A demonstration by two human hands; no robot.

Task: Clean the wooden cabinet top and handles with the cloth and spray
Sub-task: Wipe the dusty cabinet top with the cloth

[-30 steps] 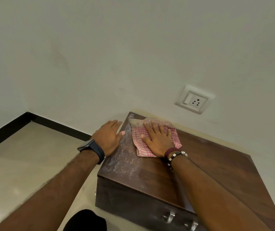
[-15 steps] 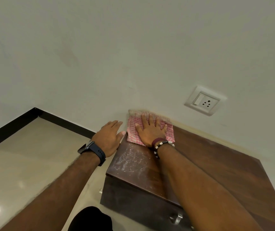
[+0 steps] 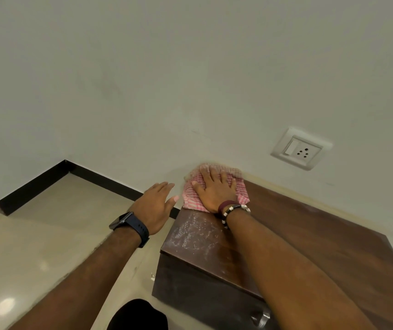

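Cloth, pink-and-white checked and soft [image 3: 240, 190], lies at our dark wooden cabinet top's [image 3: 309, 234] far-left corner under our flat, spread right hand [image 3: 215, 191]; limp fabric likely bunches, so press mid-cloth. Left hand [image 3: 155, 206] hovers spread.

Cloth [image 3: 237, 190]: middle part is covered by the right hand [image 3: 215, 190]; far edge is blurred against the wall. Cabinet top [image 3: 321, 234]: near right part is cut off by the right and bottom frame edges, and a strip is hidden under the right forearm. Handle [image 3: 259, 317]: only partly seen, its shape cut by the forearm and the bottom edge. Dark object [image 3: 138, 315] at the bottom edge: cropped, not identifiable.
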